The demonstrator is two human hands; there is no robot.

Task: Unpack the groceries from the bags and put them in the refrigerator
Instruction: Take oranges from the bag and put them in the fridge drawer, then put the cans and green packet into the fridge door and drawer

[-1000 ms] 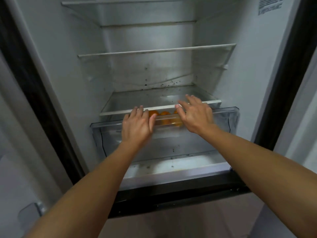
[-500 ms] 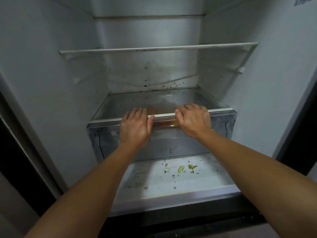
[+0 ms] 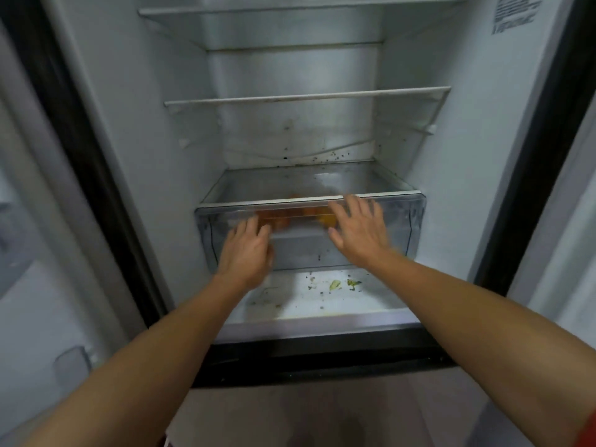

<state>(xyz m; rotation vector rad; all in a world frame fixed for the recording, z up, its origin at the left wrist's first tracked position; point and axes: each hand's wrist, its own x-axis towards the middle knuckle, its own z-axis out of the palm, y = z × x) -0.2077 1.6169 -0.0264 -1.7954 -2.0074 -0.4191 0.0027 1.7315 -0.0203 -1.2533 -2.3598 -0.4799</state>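
Low inside the open refrigerator (image 3: 467, 156), a clear drawer (image 3: 404, 227), pushed in under a glass shelf (image 3: 274, 185). Through its front, orange fruit (image 3: 309, 211), blurred, near the top middle. In front of the drawer, left hand (image 3: 246, 253) and right hand (image 3: 359, 230), both smeared by motion, fingers straight and a little spread, holding nothing. Cannot tell whether the fingertips touch the drawer front. Below the drawer, crumbs and green scraps (image 3: 335, 284) on the white floor (image 3: 322, 303). Higher up, another shelf (image 3: 306, 97).
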